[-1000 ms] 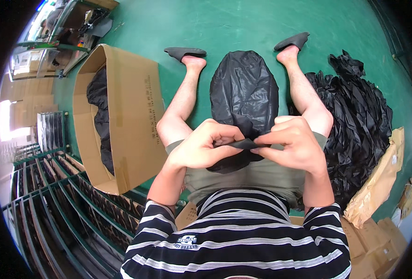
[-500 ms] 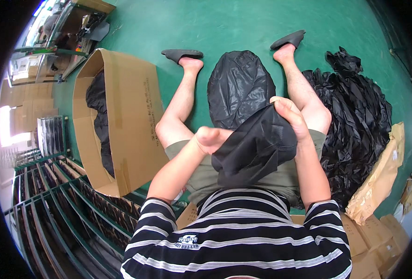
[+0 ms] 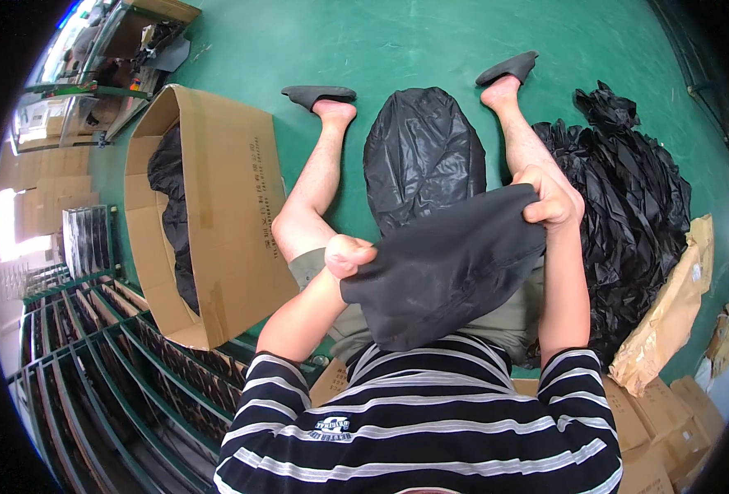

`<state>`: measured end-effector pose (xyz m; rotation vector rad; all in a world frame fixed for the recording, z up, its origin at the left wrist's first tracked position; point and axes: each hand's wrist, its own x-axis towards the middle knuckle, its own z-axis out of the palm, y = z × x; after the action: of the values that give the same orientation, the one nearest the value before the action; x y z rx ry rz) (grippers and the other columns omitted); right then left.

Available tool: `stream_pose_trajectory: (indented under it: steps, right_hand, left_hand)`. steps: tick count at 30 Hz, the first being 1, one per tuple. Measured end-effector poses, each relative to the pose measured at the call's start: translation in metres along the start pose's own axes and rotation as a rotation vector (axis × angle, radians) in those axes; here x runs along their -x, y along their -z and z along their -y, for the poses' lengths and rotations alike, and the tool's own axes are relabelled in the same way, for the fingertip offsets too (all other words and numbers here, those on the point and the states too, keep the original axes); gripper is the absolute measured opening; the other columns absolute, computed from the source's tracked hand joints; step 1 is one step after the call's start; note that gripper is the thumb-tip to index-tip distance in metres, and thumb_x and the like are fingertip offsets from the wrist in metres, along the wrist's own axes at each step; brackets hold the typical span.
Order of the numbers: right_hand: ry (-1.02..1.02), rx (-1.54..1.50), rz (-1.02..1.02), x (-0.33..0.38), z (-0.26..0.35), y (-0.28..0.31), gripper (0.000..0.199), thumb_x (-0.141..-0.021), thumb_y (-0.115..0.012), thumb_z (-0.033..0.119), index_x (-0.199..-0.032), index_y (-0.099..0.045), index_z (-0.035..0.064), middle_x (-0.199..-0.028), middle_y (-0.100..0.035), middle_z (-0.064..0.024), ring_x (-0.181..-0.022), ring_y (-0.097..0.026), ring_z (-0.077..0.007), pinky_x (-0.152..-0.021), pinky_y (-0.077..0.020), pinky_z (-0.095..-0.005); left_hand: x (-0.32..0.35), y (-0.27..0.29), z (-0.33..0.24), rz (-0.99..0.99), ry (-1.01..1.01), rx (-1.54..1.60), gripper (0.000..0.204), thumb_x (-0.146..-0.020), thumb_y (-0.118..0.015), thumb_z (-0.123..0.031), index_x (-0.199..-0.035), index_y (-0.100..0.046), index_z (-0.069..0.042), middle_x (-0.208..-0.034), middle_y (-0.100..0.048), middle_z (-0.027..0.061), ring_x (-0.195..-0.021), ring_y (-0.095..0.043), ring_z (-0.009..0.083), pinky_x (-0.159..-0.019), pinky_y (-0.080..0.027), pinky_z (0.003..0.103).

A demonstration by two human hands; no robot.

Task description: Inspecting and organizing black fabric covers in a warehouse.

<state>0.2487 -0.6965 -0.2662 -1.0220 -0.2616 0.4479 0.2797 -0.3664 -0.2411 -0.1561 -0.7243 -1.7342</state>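
A black fabric piece (image 3: 451, 267), like a bag or cover, is stretched taut between my two hands above my lap. My left hand (image 3: 349, 256) is closed on its left edge, some fingers hidden behind the cloth. At the upper right corner, my right hand (image 3: 548, 200) pinches the cloth with thumb and fingers. On the green floor between my legs lies a rounded, shiny black bundle (image 3: 424, 156), its near end covered by the cloth.
At the left stands an open cardboard box (image 3: 237, 214) with black material (image 3: 171, 198) inside. A large crumpled black pile (image 3: 619, 222) lies right of my leg, beside brown paper (image 3: 665, 309). Green-framed racks (image 3: 125, 370) fill the lower left; cardboard boxes (image 3: 661, 420) sit lower right.
My hands have moved apart, the left one leftward and the right one rightward and slightly down. The slack, folded cloth is now pulled wide and smooth.
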Motion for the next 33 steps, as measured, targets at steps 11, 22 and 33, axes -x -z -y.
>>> stream_pose_trajectory:
  steps: [11,22,33]
  right_hand:
    - [-0.004,0.129,-0.237,0.011,0.037,-0.001,0.042,-0.08,-0.075,0.033,-0.069,-0.067,-0.0061,-0.064,-0.065,-0.006,-0.054,-0.056,-0.0106,-0.052,-0.0414,-0.025]
    - [-0.521,-0.164,0.802,-0.023,0.02,-0.048,0.072,-0.073,-0.087,0.029,-0.12,-0.054,-0.0136,-0.112,-0.066,-0.013,-0.101,-0.061,-0.017,-0.09,-0.0495,-0.0305]
    - [-0.393,-0.034,1.03,-0.031,0.019,-0.066,0.024,-0.09,-0.067,0.008,-0.102,-0.062,-0.0124,-0.101,-0.067,-0.0227,-0.085,-0.066,-0.0289,-0.076,-0.0501,-0.0393]
  left_hand:
    - [0.046,0.009,-0.045,0.111,0.195,-0.224,0.047,-0.104,-0.034,-0.009,-0.145,-0.024,0.012,-0.155,-0.026,0.0177,-0.143,-0.026,0.0273,-0.119,-0.016,0.041]
    - [0.067,-0.008,-0.041,0.19,0.397,-0.457,0.046,-0.104,-0.032,-0.007,-0.145,-0.024,0.012,-0.156,-0.025,0.0174,-0.144,-0.024,0.0271,-0.119,-0.015,0.041]
    - [0.023,-0.018,-0.047,0.641,0.387,-1.462,0.042,-0.105,-0.035,-0.021,-0.14,-0.04,0.001,-0.15,-0.037,0.0143,-0.139,-0.033,0.0294,-0.115,-0.024,0.044]
